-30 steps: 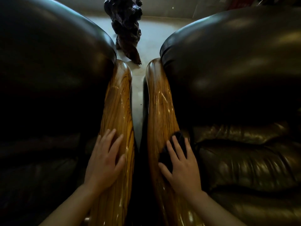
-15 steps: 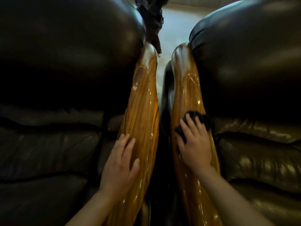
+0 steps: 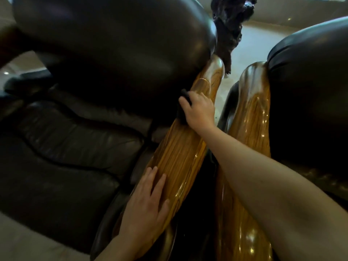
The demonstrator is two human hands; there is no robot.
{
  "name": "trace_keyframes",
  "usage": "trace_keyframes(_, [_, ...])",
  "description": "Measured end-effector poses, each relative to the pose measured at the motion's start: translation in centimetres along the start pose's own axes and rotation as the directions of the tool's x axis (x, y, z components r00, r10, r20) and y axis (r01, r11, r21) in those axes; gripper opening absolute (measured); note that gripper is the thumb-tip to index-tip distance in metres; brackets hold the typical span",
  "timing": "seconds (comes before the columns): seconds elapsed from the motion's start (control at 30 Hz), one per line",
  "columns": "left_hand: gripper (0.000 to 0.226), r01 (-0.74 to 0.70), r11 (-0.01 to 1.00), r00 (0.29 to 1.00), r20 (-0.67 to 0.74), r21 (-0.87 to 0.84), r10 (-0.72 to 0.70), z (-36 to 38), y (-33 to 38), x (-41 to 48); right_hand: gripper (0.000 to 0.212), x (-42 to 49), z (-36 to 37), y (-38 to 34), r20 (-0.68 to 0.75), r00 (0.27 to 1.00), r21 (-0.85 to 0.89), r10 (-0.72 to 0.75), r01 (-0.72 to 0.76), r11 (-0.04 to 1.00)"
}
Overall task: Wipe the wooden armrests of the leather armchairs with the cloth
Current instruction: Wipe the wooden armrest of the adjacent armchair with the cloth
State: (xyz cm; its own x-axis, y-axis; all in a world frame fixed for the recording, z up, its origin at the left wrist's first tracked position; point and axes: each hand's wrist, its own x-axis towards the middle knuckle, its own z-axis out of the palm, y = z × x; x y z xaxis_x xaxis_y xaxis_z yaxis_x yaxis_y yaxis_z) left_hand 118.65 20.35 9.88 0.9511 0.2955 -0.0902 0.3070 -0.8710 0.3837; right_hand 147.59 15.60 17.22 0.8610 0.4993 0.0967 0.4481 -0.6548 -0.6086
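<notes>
Two glossy wooden armrests run side by side between two dark leather armchairs. The left chair's armrest [image 3: 180, 153] slants through the middle; the right chair's armrest [image 3: 252, 113] lies beside it. My right hand [image 3: 199, 110] reaches across onto the upper part of the left armrest and presses a dark cloth [image 3: 183, 104] against its inner edge; most of the cloth is hidden under the hand. My left hand [image 3: 145, 208] lies flat, fingers apart, on the lower part of the same armrest and holds nothing.
The left armchair [image 3: 105, 44] fills the left side with its backrest and seat cushion. The right armchair [image 3: 308, 76] takes the right edge. A dark carved wooden figure [image 3: 229, 21] stands on the pale floor beyond the armrests. A narrow gap separates the armrests.
My right hand has moved with the cloth from the right chair's armrest across the gap to the upper left armrest. My left hand stays on the left armrest. The view has swung left.
</notes>
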Motion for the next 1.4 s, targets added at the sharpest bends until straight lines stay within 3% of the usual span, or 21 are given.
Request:
trace_keyframes(0.07, [0.067, 0.007, 1.000, 1.000, 0.004, 0.006, -0.008, 0.1, 0.1, -0.1, 0.063, -2.3, 2.2, 0.3, 0.118, 0.983, -0.416, -0.138, 0.175, 0.892])
trace_keyframes(0.13, [0.065, 0.027, 1.000, 1.000, 0.014, -0.008, -0.027, -0.1, 0.3, -0.3, 0.063, -5.7, 3.6, 0.2, 0.152, 0.960, -0.521, -0.236, 0.281, 0.806])
trace_keyframes(0.4, [0.070, 0.134, 0.983, 0.990, 0.053, -0.129, -0.128, -1.5, -0.4, -2.1, 0.053, -14.6, 5.7, -0.3, 0.185, 0.918, -0.453, -0.350, 0.396, 0.799])
trace_keyframes(0.63, [0.060, 0.177, 0.976, 0.984, 0.054, -0.126, -0.171, -4.2, -3.6, -6.3, 0.050, -21.8, 9.2, -1.6, 0.245, 0.856, -0.360, -0.455, 0.516, 0.777])
trace_keyframes(0.93, [0.058, 0.235, 0.965, 0.972, 0.005, -0.118, -0.236, -10.3, -7.0, -14.2, 0.067, -26.0, 12.4, -5.8, 0.576, 0.681, -0.307, -0.452, 0.692, 0.653])
trace_keyframes(1.0, [0.058, 0.243, 0.965, 0.970, -0.003, -0.097, -0.245, -11.6, -7.1, -16.0, 0.060, -25.9, 12.8, -8.0, 0.592, 0.682, -0.271, -0.429, 0.670, 0.691])
trace_keyframes(1.13, [0.062, 0.302, 0.951, 0.953, 0.013, -0.065, -0.301, -14.1, -6.7, -19.3, 0.047, -24.3, 11.7, -13.9, 0.505, 0.823, -0.050, -0.261, 0.330, 0.943])
trace_keyframes(1.27, [0.067, 0.414, 0.910, 0.910, 0.017, -0.007, -0.414, -15.7, -6.1, -21.1, 0.042, -22.7, 8.5, -17.9, 0.467, 0.866, 0.031, -0.180, 0.188, 0.982])
trace_keyframes(1.4, [0.069, 0.496, 0.866, 0.866, -0.034, -0.063, -0.498, -17.1, -5.3, -22.5, 0.039, -22.9, 5.0, -20.7, 0.455, 0.873, 0.045, -0.178, 0.177, 0.983])
